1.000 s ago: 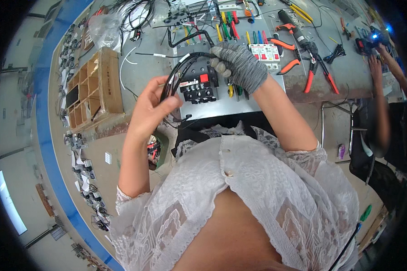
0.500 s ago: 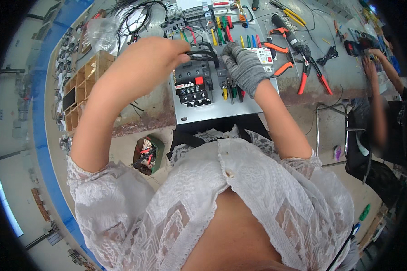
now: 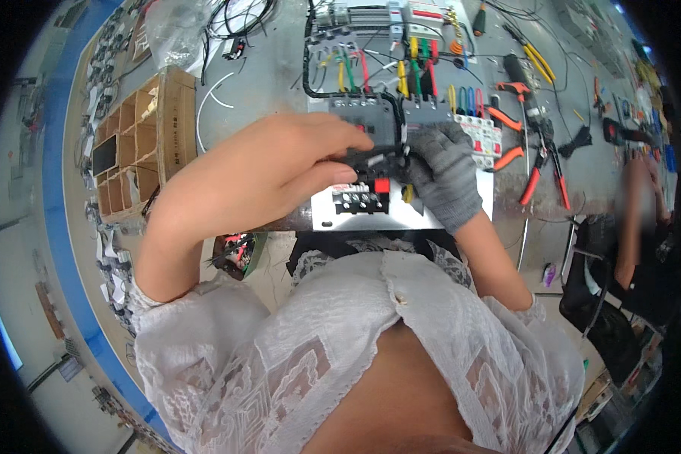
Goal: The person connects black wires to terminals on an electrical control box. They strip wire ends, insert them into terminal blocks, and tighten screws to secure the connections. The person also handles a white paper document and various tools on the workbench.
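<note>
In the head view, the person's bare left hand (image 3: pixel 310 163) reaches across from the left, its fingers curled together and pinching a bundle of black wires (image 3: pixel 378 155) just above a black electrical contactor (image 3: pixel 367 185) with a red square on its face. The gloved right hand (image 3: pixel 443 170), in a grey knit glove, meets it from the right, fingers bent closed around the other end of the same black wires, so the two hands nearly touch over the contactor. The contactor sits on a pale metal mounting plate (image 3: pixel 431 216) lying at the near edge of the grey counter (image 3: pixel 272 83). Just behind the hands stands a dark grey breaker block (image 3: pixel 359 113), and beyond it short wires in green, red, yellow and blue (image 3: pixel 416 72) run to a row of white modules. To the right of the plate lie orange-handled pliers (image 3: pixel 541 170) and other hand tools. To the left, a cardboard box with divided compartments (image 3: pixel 140 140) rests on the counter, with a clear plastic bag (image 3: pixel 174 30) behind it. At the far right, blurred, another person's arm (image 3: pixel 635 204) reaches toward the counter.
</note>
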{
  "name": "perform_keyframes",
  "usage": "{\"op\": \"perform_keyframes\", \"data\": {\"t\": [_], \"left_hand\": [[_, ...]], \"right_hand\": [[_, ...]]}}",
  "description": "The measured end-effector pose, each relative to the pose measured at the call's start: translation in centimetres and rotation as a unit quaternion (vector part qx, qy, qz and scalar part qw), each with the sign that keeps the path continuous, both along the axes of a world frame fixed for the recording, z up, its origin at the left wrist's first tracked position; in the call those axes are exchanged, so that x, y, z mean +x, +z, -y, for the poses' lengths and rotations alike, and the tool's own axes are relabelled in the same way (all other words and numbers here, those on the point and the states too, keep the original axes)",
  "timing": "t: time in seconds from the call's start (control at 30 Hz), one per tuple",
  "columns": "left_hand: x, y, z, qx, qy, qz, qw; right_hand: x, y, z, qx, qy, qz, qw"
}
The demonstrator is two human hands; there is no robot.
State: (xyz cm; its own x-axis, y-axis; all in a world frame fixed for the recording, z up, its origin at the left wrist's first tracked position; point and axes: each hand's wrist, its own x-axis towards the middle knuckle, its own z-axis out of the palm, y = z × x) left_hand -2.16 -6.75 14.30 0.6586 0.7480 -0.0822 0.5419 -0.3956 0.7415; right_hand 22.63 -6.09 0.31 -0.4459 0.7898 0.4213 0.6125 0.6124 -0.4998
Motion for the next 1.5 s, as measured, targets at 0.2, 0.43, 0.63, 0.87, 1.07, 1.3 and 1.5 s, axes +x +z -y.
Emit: {"op": "perform_keyframes", "data": {"t": [0.2, 0.43, 0.63, 0.87, 1.07, 1.3, 1.5], "left_hand": [[-8.8, -10.0, -3.1, -0.111, 0.311, 0.110, 0.937], [-4.7, -18.3, -5.1, 0.093, 0.340, 0.191, 0.916], [-5.0, -19.8, -6.1, 0.107, 0.286, 0.122, 0.944], [-4.6, -19.4, -6.0, 0.125, 0.284, 0.094, 0.946], [-4.3, -19.6, -5.8, 0.070, 0.343, 0.115, 0.930], [-2.6, -19.2, -6.3, 0.073, 0.342, 0.038, 0.936], [-2.2, -18.3, -6.7, 0.098, 0.323, 0.005, 0.941]], "right_hand": [[-1.3, 1.1, -0.7, -0.015, 0.019, 0.001, 1.000], [0.3, 2.4, -3.4, -0.098, 0.092, 0.008, 0.991], [-1.9, 1.9, -8.8, -0.080, 0.019, 0.143, 0.986], [-3.5, -0.1, -9.4, -0.070, -0.012, 0.192, 0.979], [-4.7, 0.0, -9.8, -0.095, -0.027, 0.262, 0.960], [-3.7, -0.3, -9.9, -0.081, -0.011, 0.194, 0.977], [-2.5, 2.4, -8.6, -0.087, 0.054, 0.219, 0.970]]}}
